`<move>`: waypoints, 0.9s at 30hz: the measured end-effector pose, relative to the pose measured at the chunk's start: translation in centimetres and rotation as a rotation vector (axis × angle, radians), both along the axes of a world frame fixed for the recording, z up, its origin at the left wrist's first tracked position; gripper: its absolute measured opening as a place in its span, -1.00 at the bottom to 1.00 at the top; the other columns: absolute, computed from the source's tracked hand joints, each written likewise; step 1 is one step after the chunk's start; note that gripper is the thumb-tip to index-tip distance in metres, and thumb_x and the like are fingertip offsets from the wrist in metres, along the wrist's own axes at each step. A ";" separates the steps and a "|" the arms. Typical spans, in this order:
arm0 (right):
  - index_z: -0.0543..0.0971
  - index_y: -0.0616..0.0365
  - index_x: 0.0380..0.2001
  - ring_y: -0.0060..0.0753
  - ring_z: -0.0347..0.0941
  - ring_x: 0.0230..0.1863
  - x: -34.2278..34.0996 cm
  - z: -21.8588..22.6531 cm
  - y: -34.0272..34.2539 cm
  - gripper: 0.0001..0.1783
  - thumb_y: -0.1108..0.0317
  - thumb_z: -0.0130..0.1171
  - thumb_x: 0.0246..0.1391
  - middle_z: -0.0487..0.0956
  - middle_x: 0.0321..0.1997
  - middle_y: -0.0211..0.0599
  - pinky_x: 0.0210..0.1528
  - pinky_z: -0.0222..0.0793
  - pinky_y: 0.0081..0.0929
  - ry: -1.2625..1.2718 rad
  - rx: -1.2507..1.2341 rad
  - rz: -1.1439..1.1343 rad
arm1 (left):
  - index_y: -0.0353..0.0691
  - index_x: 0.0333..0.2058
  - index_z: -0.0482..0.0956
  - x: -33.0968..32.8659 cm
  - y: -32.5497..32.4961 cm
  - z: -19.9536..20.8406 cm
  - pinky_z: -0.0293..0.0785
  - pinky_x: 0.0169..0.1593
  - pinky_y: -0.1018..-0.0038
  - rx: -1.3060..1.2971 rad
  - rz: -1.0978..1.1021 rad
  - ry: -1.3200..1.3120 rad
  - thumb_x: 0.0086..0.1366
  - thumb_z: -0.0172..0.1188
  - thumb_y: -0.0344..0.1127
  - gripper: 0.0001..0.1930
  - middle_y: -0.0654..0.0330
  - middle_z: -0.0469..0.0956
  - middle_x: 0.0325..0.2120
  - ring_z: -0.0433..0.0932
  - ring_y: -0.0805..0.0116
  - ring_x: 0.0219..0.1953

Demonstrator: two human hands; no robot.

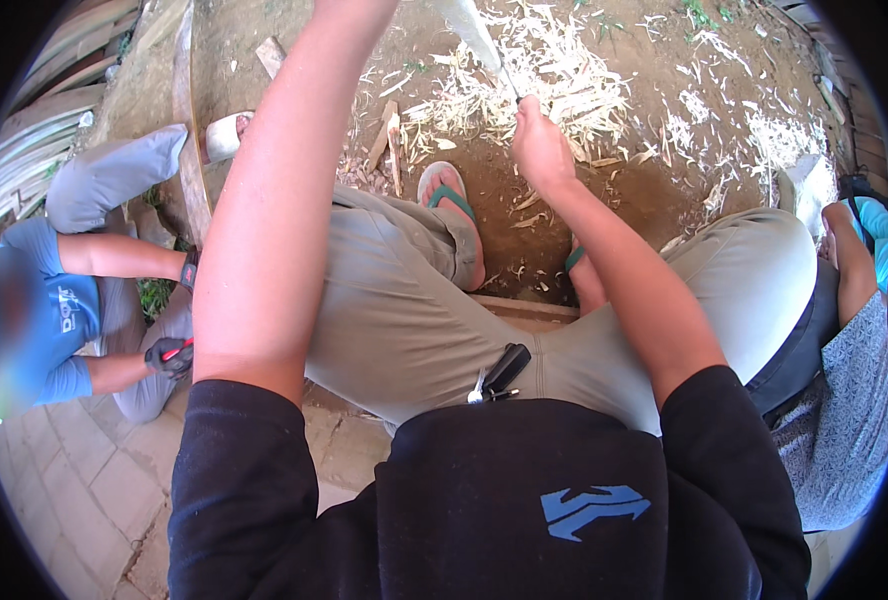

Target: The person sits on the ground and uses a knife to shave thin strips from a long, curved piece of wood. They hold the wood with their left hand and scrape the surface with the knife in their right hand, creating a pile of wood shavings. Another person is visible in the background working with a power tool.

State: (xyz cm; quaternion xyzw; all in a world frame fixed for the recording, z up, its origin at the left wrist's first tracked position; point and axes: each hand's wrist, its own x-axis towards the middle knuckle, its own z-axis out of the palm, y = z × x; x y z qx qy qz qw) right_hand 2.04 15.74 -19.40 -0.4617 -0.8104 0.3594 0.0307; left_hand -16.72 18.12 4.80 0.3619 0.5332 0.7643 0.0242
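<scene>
My right hand (pixel 542 148) is closed in a fist around the handle end of what looks like a knife. Its pale, long blade (pixel 471 38) points away to the upper left and runs out of the picture at the top. My left forearm (pixel 274 190) reaches up past the top edge, so the left hand itself is out of sight. Beyond the knife, a heap of pale wood shavings (pixel 574 85) covers the brown ground. My feet in green-strapped sandals (pixel 449 190) rest on the soil below the hands.
At left sits a co-worker in a blue shirt (pixel 74 310), a red item in one dark-gloved hand (pixel 169 355). A long wood strip (pixel 192 130) stands beside that person. Another person in patterned clothing (pixel 854 410) is close at right. Keys (pixel 494 390) lie at my lap.
</scene>
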 end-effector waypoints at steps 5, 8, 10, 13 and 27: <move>0.33 0.15 -0.10 0.39 0.54 -0.30 -0.8 1.5 0.8 -0.81 0.27 -0.15 0.38 0.59 -0.43 0.28 -0.22 0.41 0.17 -0.023 -0.021 -0.014 | -0.30 -0.41 0.50 -0.3 0.1 -0.2 0.43 -0.45 0.51 0.065 -0.041 -0.004 0.31 0.17 -0.27 -0.79 0.22 0.47 -0.56 0.48 0.44 -0.57; 0.35 0.16 -0.08 0.38 0.55 -0.30 -1.0 0.4 0.9 -0.80 0.29 -0.12 0.36 0.60 -0.40 0.28 -0.22 0.41 0.15 0.246 -0.127 -0.208 | -0.29 -0.41 0.50 -0.6 0.2 -0.4 0.43 -0.44 0.51 0.057 -0.039 -0.039 0.31 0.16 -0.28 -0.80 0.22 0.47 -0.56 0.48 0.44 -0.56; 0.33 0.18 -0.08 0.36 0.56 -0.30 -1.6 2.7 0.0 -0.79 0.29 -0.14 0.36 0.58 -0.41 0.31 -0.22 0.43 0.14 0.256 -0.125 -0.164 | -0.29 -0.42 0.51 -0.8 -0.1 -0.4 0.44 -0.44 0.51 0.058 -0.012 -0.017 0.31 0.16 -0.28 -0.81 0.22 0.48 -0.55 0.48 0.44 -0.55; 0.32 0.19 -0.08 0.35 0.57 -0.30 -1.7 4.1 -0.7 -0.80 0.30 -0.15 0.36 0.57 -0.44 0.31 -0.23 0.45 0.13 0.195 -0.026 -0.074 | -0.29 -0.41 0.51 -1.1 -0.4 -0.1 0.44 -0.44 0.51 0.073 -0.030 -0.002 0.31 0.17 -0.29 -0.81 0.21 0.48 -0.54 0.48 0.45 -0.54; 0.37 0.16 -0.08 0.42 0.55 -0.34 -2.9 6.4 -1.2 -0.81 0.32 -0.09 0.34 0.58 -0.46 0.28 -0.27 0.43 0.22 0.318 0.027 -0.075 | -0.32 -0.45 0.51 -1.6 -1.4 0.6 0.41 -0.43 0.50 -0.046 0.056 0.054 0.29 0.13 -0.31 -0.80 0.21 0.49 -0.57 0.47 0.45 -0.54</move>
